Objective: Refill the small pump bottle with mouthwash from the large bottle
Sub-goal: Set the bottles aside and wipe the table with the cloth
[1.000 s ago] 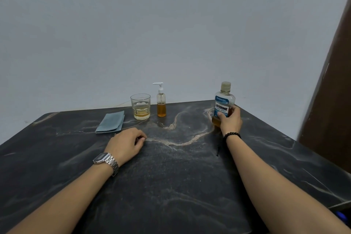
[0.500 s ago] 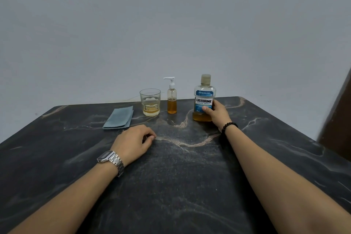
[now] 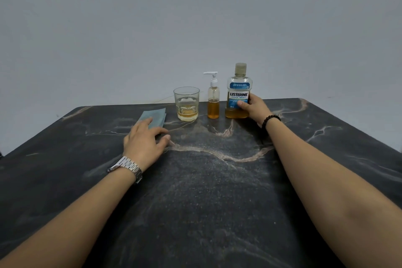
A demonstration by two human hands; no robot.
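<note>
Right fingers (image 3: 245, 105): curled round the lower right side of the large bottle (image 3: 238, 91), thumb across the foot of its label; grasping it.
Right hand (image 3: 255, 109): low against the bottle's right flank, beaded bracelet (image 3: 270, 120) at the wrist, forearm running back to the lower right corner.
Left fingers (image 3: 162, 131): stretched forward and loose, holding nothing; tips over the near edge of the folded cloth (image 3: 154, 116), contact with it hard to judge.
Left hand (image 3: 143, 143): palm down, low over the table (image 3: 206, 191), metal watch (image 3: 128, 166) on the wrist.
Hidden or unclear: bottle's right edge and rear covered by the right hand; near corner of the cloth covered by the left fingers; small print on the label unreadable; elbows cut off by the lower border.
Large bottle: upright on the far part of the table, cap on, clear plastic, blue and white label reading LISTERINE COOL MINT, amber liquid showing only in a low band beneath the label.
Small pump bottle (image 3: 213, 99): upright just left of the large bottle, apart from it; white pump head fitted, nozzle pointing left; amber liquid to roughly half height.
Glass (image 3: 186, 103): left of the pump bottle, shallow amber liquid at the bottom.
Cloth: grey-blue, folded flat, left of the glass.
</note>
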